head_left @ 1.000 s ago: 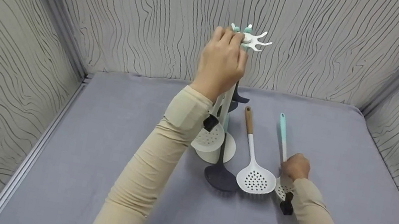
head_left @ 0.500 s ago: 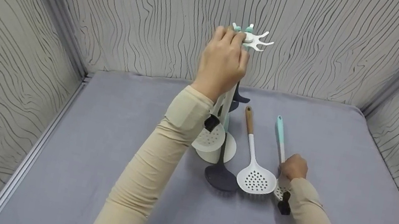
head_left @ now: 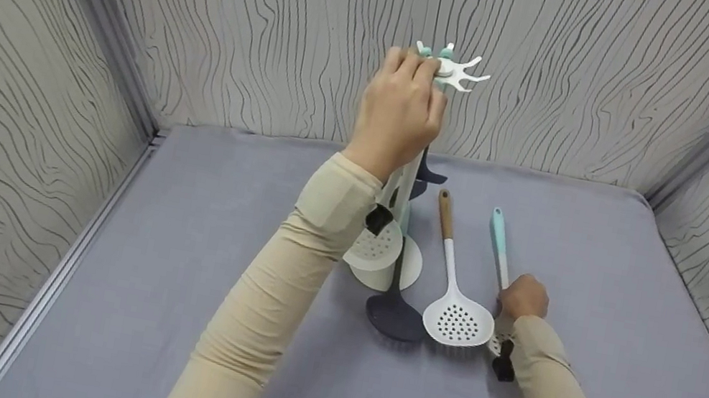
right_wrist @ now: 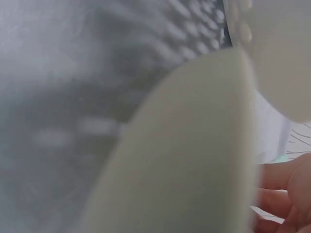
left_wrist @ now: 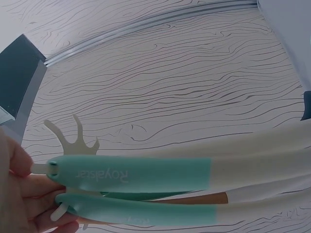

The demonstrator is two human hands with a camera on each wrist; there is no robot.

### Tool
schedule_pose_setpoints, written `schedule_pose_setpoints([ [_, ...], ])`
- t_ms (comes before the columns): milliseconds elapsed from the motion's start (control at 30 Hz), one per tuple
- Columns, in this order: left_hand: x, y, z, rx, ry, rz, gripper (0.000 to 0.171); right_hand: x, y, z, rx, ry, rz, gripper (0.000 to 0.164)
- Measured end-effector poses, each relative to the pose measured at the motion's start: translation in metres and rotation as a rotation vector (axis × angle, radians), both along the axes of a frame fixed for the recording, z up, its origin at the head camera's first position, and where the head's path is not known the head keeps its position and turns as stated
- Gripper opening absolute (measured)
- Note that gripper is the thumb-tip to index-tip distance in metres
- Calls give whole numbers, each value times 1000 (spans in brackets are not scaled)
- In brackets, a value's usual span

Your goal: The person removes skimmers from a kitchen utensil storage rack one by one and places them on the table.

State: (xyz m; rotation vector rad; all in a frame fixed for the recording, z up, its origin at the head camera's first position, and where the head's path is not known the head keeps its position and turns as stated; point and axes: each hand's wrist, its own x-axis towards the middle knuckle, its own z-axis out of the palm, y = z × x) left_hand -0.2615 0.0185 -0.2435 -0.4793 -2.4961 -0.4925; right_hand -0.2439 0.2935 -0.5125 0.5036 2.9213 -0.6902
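Note:
My left hand (head_left: 404, 105) grips the top of a utensil rack, by its white hook crown (head_left: 460, 74). In the left wrist view, two turquoise-ended handles (left_wrist: 131, 174) hang from hooks beside my fingers. A white skimmer (head_left: 377, 247) and a dark ladle (head_left: 395, 317) hang down the rack, over its pale round base (head_left: 412, 267). Low on the right, my right hand (head_left: 525, 296) grips a white skimmer with a turquoise handle (head_left: 499, 233) near its neck. The hand and wrist partly hide this skimmer's perforated head; its pale edge (right_wrist: 194, 145) looms blurred in the right wrist view.
Between rack and right hand lies a white skimmer with a brown handle (head_left: 456, 323), its head beside the dark ladle. A dark utensil (head_left: 430, 174) hangs behind the rack. Grey cloth (head_left: 215, 204) covers the table, with wood-patterned walls (head_left: 267, 30) around it.
My right hand has shifted slightly left with the turquoise-handled skimmer, its handle end nearer the brown-handled one. The left hand keeps its grip on the rack.

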Motion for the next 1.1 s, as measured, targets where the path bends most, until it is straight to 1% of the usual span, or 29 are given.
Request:
schedule_pose_setpoints([
  [100,0,0,1,-8,-3,-2,41,1,1,0,9,-19,-20,27],
  [233,1,1,1,-12,-3,-4,41,3,1,1,27,-22,-24,27],
  [433,1,1,1,-12,3,-8,41,2,0,0,59,-64,-47,27],
  [533,0,1,0,-14,5,-9,42,2,1,-1,60,-70,-46,27],
  [700,0,1,0,-3,14,-11,42,4,2,0,43,-47,-15,27],
  [833,1,-1,0,4,11,-22,42,7,4,3,30,-59,12,26],
  [1000,-1,-5,1,-46,-8,-49,41,10,7,7,11,-78,33,20],
  [1100,-3,-8,1,-70,-35,-73,42,11,8,8,-7,-83,39,16],
])
